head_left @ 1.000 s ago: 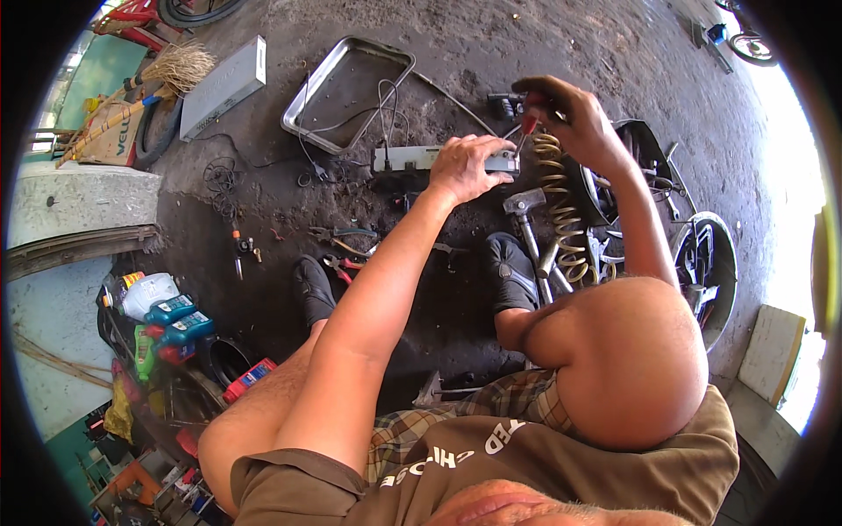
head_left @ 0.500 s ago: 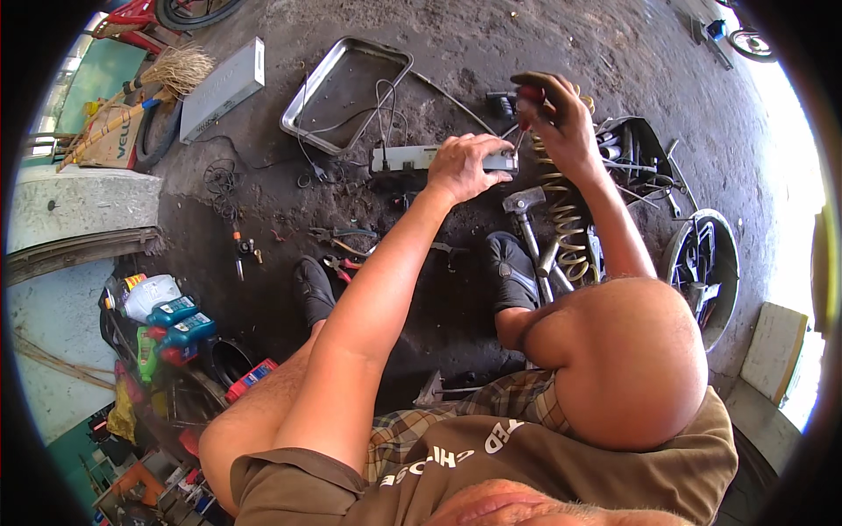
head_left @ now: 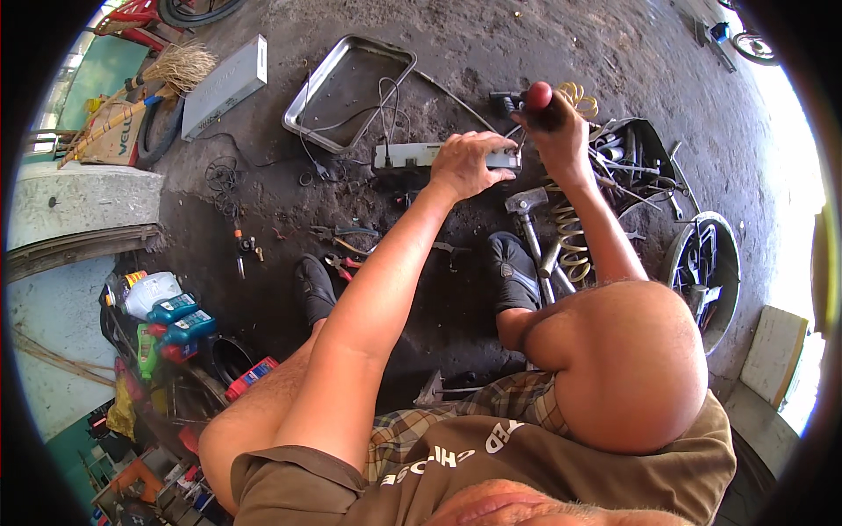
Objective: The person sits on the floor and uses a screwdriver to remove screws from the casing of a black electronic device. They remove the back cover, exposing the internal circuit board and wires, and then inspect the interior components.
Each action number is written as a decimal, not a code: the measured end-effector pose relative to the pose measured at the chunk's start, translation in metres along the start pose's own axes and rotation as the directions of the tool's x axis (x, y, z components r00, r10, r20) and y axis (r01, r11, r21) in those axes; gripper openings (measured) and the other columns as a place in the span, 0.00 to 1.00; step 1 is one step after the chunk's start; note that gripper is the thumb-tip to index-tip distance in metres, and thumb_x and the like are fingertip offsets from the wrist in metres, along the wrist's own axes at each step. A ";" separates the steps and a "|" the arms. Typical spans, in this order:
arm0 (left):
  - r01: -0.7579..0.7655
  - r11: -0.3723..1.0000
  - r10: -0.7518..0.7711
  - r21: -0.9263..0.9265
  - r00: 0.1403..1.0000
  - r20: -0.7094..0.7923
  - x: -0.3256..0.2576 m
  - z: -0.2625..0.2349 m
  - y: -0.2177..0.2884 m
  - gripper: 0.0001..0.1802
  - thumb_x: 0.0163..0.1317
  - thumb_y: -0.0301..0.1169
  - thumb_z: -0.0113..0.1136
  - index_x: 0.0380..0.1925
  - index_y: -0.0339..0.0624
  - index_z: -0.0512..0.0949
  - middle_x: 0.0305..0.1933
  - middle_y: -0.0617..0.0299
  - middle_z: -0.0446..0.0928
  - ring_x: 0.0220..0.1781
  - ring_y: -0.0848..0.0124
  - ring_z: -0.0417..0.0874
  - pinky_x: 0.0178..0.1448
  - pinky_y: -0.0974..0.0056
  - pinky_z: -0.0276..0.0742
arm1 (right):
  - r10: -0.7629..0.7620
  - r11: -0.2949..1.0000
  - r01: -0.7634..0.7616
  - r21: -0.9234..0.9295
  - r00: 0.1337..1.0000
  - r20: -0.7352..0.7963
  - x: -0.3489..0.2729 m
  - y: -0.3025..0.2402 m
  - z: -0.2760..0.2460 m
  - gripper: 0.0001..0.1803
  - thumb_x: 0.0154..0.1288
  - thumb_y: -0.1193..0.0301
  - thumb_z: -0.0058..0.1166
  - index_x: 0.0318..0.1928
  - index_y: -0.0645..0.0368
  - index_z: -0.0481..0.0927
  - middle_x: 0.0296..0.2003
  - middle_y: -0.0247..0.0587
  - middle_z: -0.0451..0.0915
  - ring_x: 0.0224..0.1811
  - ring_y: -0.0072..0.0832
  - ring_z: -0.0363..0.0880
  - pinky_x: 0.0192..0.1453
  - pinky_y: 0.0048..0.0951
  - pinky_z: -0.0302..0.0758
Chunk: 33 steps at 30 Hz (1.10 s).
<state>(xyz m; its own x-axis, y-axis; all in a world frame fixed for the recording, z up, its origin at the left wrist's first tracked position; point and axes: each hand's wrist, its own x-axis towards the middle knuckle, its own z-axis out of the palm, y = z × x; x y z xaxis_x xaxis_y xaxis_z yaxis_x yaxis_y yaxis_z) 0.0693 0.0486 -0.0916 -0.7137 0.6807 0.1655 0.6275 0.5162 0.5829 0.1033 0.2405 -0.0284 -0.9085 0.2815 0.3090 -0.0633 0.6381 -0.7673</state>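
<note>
A long pale power strip (head_left: 408,156) lies on the dark ground in front of me, a black cable running up from its left part. My left hand (head_left: 467,164) grips its right half, fingers across the top and thumb along the near edge. At its right end, my right hand (head_left: 563,145) is closed round a screwdriver (head_left: 538,95) with a red handle, whose butt points up. The shaft is mostly hidden by the hand, and I cannot tell whether the tip touches the strip.
A metal tray (head_left: 303,127) stands beyond the strip. A hammer (head_left: 526,206) and a coiled yellowish hose (head_left: 572,241) lie near my right foot. Pliers (head_left: 342,266) are by my left foot. Tools fill a black container (head_left: 645,131) and a round basin (head_left: 735,289) at right.
My right hand has come down and turned, so the screwdriver's red handle now stands up above the strip's right end. My left hand stays on the strip.
</note>
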 end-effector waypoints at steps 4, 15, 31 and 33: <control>0.002 1.000 -0.002 0.016 1.000 0.004 -0.002 -0.002 0.001 0.29 0.56 0.48 0.81 0.59 0.62 0.85 0.61 0.66 0.86 0.65 0.60 0.85 0.70 0.51 0.78 | 0.032 0.998 -0.032 0.060 0.999 -0.007 -0.008 -0.002 0.000 0.22 0.66 0.64 0.76 0.52 0.63 0.83 0.45 0.56 0.89 0.47 0.50 0.91 0.50 0.42 0.83; 0.009 1.000 -0.009 -0.014 1.000 -0.008 0.000 0.003 -0.002 0.28 0.56 0.47 0.80 0.57 0.62 0.86 0.59 0.68 0.87 0.65 0.62 0.85 0.70 0.52 0.76 | -0.008 1.000 0.011 -0.026 0.994 0.111 -0.025 0.025 0.012 0.16 0.66 0.73 0.70 0.54 0.60 0.87 0.43 0.50 0.90 0.46 0.43 0.92 0.51 0.38 0.84; 0.008 1.000 -0.008 -0.021 1.000 0.003 -0.001 -0.001 0.001 0.28 0.55 0.46 0.81 0.57 0.60 0.86 0.58 0.68 0.87 0.65 0.61 0.85 0.70 0.52 0.77 | 0.126 0.985 -0.132 0.107 0.990 0.064 -0.030 0.034 0.016 0.15 0.62 0.72 0.75 0.47 0.62 0.85 0.39 0.47 0.89 0.42 0.32 0.91 0.50 0.36 0.83; -0.011 1.000 0.010 -0.027 0.999 -0.043 -0.002 0.001 -0.001 0.26 0.54 0.46 0.80 0.54 0.61 0.87 0.55 0.68 0.87 0.63 0.62 0.86 0.68 0.52 0.77 | 0.116 0.977 -0.123 0.174 0.992 0.047 -0.032 0.026 0.013 0.16 0.63 0.72 0.74 0.49 0.63 0.85 0.38 0.47 0.89 0.41 0.32 0.90 0.50 0.36 0.83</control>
<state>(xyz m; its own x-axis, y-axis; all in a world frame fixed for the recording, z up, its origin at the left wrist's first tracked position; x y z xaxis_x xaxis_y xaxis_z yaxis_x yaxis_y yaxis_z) 0.0704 0.0466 -0.0931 -0.7203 0.6628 0.2047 0.6264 0.4947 0.6024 0.1250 0.2394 -0.0657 -0.9280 0.3199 0.1908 -0.0221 0.4640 -0.8855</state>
